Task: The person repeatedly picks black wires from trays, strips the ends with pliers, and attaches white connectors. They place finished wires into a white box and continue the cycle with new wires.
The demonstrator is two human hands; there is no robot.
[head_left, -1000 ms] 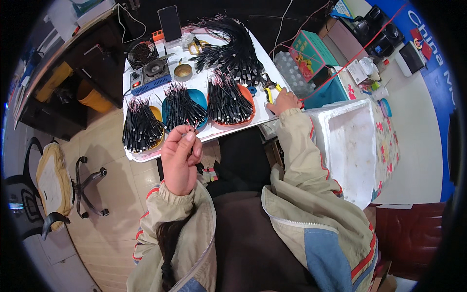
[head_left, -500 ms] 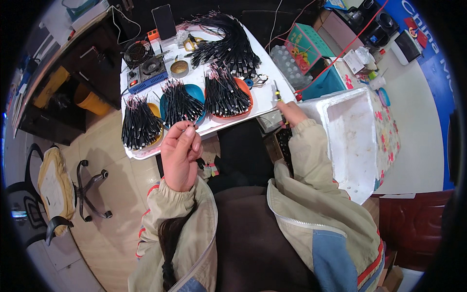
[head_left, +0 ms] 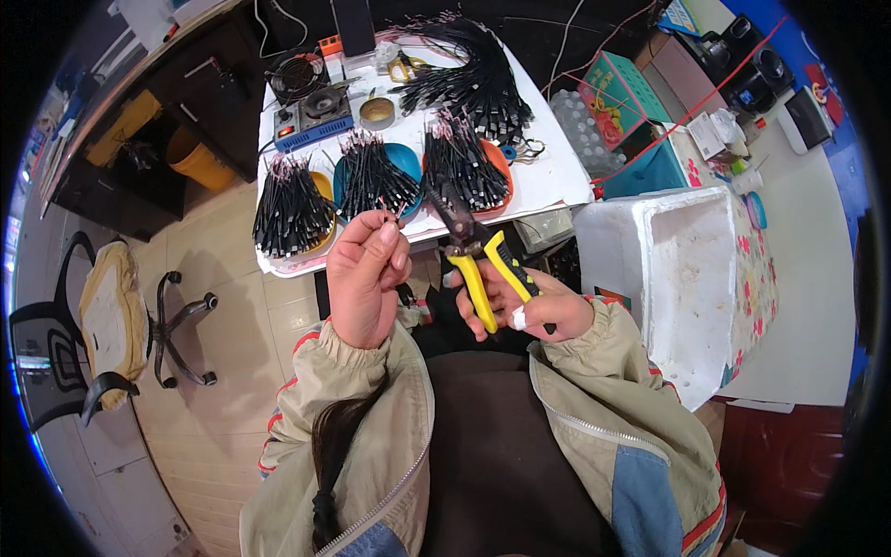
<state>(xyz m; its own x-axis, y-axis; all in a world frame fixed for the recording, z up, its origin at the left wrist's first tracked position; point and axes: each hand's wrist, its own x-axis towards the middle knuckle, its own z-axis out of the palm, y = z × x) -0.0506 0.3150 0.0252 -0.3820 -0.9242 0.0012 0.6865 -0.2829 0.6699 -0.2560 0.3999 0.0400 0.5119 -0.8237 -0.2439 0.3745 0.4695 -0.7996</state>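
My left hand (head_left: 365,283) is raised in front of the table, thumb and fingertips pinched on thin wire ends (head_left: 400,211) with pinkish tips. Most of what it grips is hidden behind the fingers. My right hand (head_left: 561,314) is wrapped around yellow-and-black wire strippers (head_left: 477,295). Their handles are spread, and the dark jaws point up and away, just right of the pinched wires and apart from them. Beyond both hands lie bundles of short black cables: one by a yellow bowl (head_left: 324,186), one in a blue bowl (head_left: 405,160) and one in an orange bowl (head_left: 499,160).
On the white table (head_left: 557,158) stand a blue hot plate (head_left: 316,121), a small round tin (head_left: 377,112) and a large heap of black cables (head_left: 473,79). A white foam box (head_left: 654,278) is at the right. An office chair (head_left: 107,316) stands at the left.
My right hand has come left and nearer from the table's right edge, bringing the wire strippers beside my left hand, handles now spread. My left hand still pinches the wires.
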